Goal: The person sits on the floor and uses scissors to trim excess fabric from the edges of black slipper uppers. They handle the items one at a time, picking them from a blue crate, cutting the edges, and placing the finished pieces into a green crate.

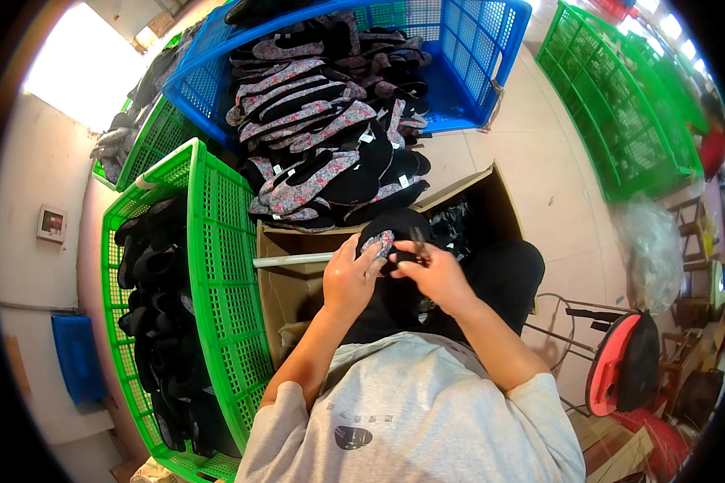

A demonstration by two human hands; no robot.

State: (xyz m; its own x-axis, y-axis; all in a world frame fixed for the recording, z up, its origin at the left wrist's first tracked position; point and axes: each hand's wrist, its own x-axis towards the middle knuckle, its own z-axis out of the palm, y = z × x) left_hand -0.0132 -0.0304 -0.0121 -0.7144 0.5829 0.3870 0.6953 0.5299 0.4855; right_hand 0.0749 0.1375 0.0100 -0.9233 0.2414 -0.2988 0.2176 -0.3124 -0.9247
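My left hand [349, 278] grips a black slipper [376, 233] with a grey-and-red floral patch, held over my lap. Close against it on the right, my right hand [437, 278] is closed around a small dark tool [417, 241], blurred, with thin points; its exact kind cannot be made out. The fingertips of both hands nearly meet at the slipper. Just beyond them lies a big heap of similar floral and black slippers [310, 173], spilling from a blue plastic crate [467, 76].
An opened cardboard box [491, 197] with dark material inside stands around my knees, a pale rod [294, 260] across its left part. A green crate [229, 266] of black slippers stands at my left. More green crates [612, 97] are far right; a red-and-black stool [620, 362] stands nearer.
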